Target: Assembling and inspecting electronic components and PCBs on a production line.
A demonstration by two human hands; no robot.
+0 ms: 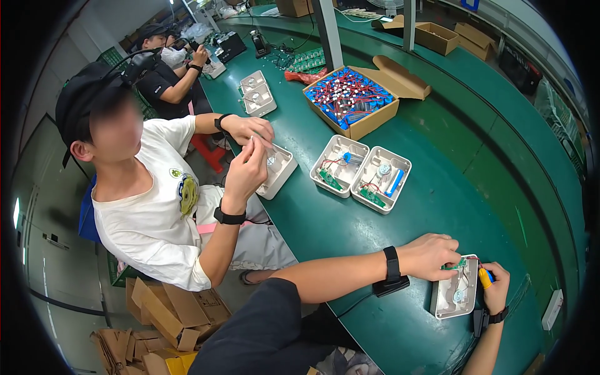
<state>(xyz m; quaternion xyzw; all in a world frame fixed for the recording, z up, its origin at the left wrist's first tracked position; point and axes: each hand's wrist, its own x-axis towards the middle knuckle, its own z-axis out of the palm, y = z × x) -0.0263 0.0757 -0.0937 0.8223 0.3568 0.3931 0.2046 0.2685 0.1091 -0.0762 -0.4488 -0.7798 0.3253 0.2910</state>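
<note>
Between left grip (430,256) and right grip (497,290), casing (447,291)

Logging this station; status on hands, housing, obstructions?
Left hand at green board. Right hand holding yellow object. White housing open side up, left hand partly covering it.

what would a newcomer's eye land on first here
Probably the open cardboard box at upper middle, packed with bright blue cells and red wires. The white-shirted co-worker at left also stands out. Then, at lower right, the wearer's left hand reaches over a pale case while the right hand holds a yellow tool.
</note>
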